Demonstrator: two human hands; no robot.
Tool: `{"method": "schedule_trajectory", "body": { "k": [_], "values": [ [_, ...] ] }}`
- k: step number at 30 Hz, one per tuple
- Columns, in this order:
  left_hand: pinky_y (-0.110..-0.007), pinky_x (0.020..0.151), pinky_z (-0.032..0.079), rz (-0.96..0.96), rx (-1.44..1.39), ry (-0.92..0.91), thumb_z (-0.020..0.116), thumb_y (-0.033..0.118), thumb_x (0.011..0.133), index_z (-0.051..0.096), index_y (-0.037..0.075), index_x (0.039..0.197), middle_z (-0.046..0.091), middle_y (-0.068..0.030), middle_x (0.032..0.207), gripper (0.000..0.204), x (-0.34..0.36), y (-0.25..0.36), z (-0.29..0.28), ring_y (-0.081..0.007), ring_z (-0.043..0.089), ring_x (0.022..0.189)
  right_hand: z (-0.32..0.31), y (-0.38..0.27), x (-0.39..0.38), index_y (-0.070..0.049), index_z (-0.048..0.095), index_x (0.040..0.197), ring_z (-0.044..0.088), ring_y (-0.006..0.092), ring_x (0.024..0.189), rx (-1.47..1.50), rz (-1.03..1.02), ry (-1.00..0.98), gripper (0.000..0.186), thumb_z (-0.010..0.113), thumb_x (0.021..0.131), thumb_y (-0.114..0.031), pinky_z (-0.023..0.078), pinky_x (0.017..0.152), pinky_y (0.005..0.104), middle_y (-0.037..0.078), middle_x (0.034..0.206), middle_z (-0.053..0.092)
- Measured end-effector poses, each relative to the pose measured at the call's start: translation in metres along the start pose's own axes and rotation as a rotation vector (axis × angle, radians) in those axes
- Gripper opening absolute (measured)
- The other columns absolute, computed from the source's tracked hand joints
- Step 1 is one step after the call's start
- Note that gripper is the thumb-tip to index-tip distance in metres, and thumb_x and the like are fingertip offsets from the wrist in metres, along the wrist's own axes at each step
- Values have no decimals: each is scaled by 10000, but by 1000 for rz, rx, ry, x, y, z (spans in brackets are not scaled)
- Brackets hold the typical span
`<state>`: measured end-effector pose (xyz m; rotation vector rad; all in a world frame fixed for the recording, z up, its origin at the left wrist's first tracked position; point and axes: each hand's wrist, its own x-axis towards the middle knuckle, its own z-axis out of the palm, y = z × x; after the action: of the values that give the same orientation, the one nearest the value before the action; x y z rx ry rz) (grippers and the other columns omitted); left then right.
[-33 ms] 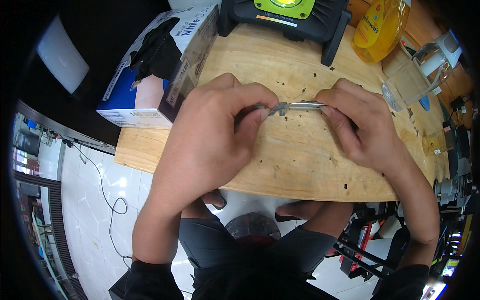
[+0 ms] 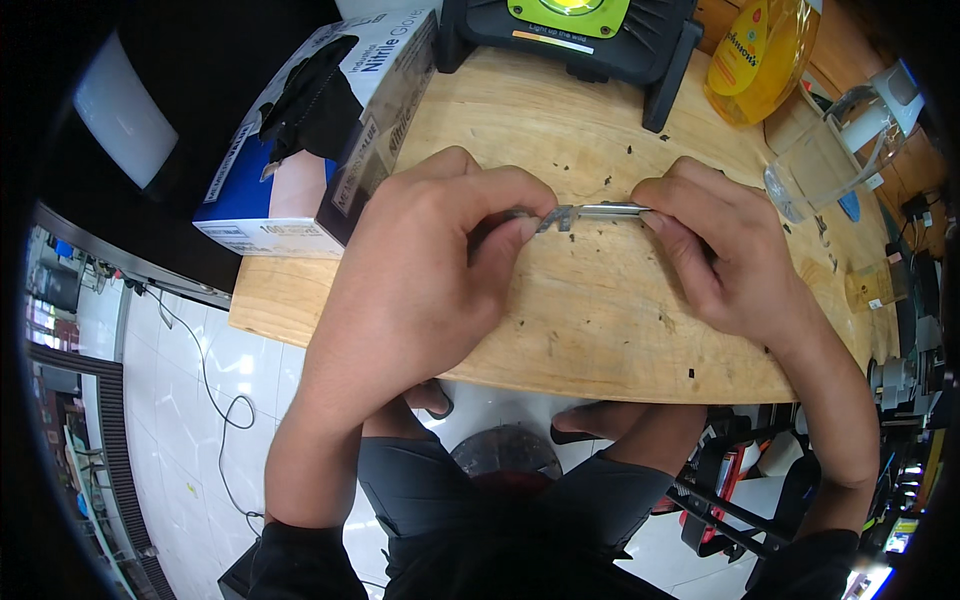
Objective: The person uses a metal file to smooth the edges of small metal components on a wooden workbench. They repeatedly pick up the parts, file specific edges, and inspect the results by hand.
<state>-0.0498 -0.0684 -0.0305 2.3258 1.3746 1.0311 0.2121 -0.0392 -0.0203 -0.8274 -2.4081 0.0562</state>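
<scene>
Over the wooden table, my left hand (image 2: 430, 250) is closed, thumb and forefinger pinching a small dark grey piece (image 2: 563, 218) with a notched, uneven outline. Most of that piece is hidden behind the fingers. My right hand (image 2: 725, 245) pinches a slim silver metal tool (image 2: 610, 209), which lies almost level between the two hands. Its left end meets or nearly meets the grey piece; contact cannot be made out. The tool's other end disappears into the right hand's grip, so its exact kind does not show.
Dark crumbs (image 2: 691, 373) are scattered over the wooden tabletop (image 2: 600, 340). A glove box (image 2: 330, 130) stands at left, a black and green work light (image 2: 575, 45) at the back. A yellow liquid bottle (image 2: 760, 65) and a clear pitcher (image 2: 825, 160) stand at right.
</scene>
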Motion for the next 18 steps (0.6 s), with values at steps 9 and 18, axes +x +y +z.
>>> {"method": "schedule_trajectory", "body": {
  "k": [9, 18],
  "values": [
    [-311, 660, 483, 4, -22, 2, 755, 4, 910, 787, 41, 1035, 659, -96, 838, 134, 0, -1, 0, -191, 621, 716, -6, -1, 3, -46, 671, 1041, 629, 345, 688, -121, -69, -107, 168, 688, 874, -43, 496, 597, 422, 127, 828, 586],
    [-310, 651, 483, 1, 10, -11, 752, 4, 913, 789, 37, 1031, 663, -102, 835, 128, 1, 0, 0, -188, 626, 710, -5, -3, 1, -52, 659, 1048, 652, 330, 759, -142, -36, -91, 254, 696, 797, -42, 516, 632, 424, 119, 850, 564]
  ]
}}
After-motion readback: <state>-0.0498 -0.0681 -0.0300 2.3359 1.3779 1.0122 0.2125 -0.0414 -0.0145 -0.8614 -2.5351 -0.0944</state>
